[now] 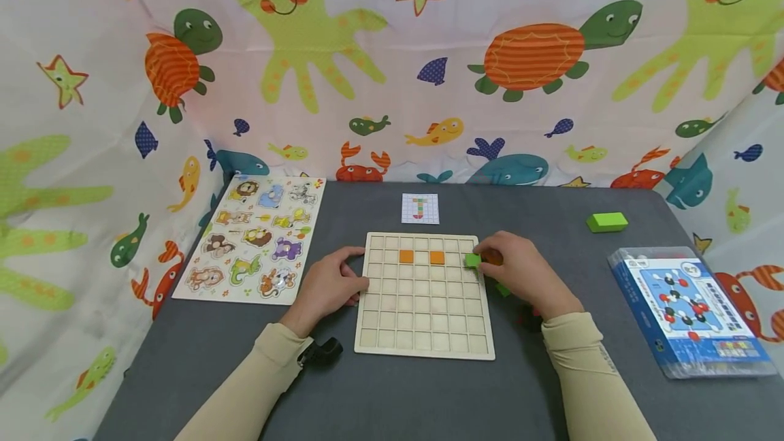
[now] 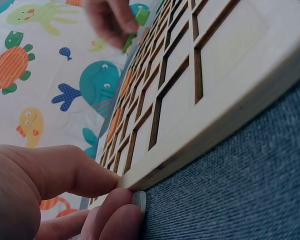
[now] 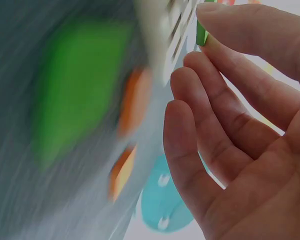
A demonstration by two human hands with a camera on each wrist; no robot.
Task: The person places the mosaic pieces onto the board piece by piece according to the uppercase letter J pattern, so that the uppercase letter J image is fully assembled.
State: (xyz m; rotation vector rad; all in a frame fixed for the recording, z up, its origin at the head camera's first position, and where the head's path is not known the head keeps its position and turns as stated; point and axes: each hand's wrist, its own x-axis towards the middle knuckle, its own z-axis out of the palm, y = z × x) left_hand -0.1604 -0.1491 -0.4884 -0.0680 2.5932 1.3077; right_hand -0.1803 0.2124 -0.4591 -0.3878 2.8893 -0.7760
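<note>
Far left of the frame, one animal puzzle board [image 1: 251, 297] lies on the grey table [image 1: 392, 403], roughly eleven animals on it by my count. Moving right, here's my left hand [image 1: 327, 284], thumb and fingers clamped on the left rim of the one grid board [image 1: 422, 352], which sits mid-frame: seven columns, seven rows. A black strap [image 1: 321, 351] shows at that wrist. Two orange squares [image 1: 406, 256] sit in the board's second row from the top, one cell between them. Just above the board, one small pattern card [image 1: 420, 209]. And now my right hand [image 1: 527, 274], at the board's upper right corner, thumb and finger pinched on one green tile [image 1: 472, 260]; whether it touches the board, I can't tell. My own hand and forearm block the view below: the right wrist view gives one loose green tile [image 3: 80, 85] and two loose orange tiles [image 3: 135, 102], while the red bits [image 1: 531, 314] under my wrist are too hidden to count. Far right: one lime block [image 1: 607, 222], and below it one blue box [image 1: 692, 315] with molecule models pictured.
</note>
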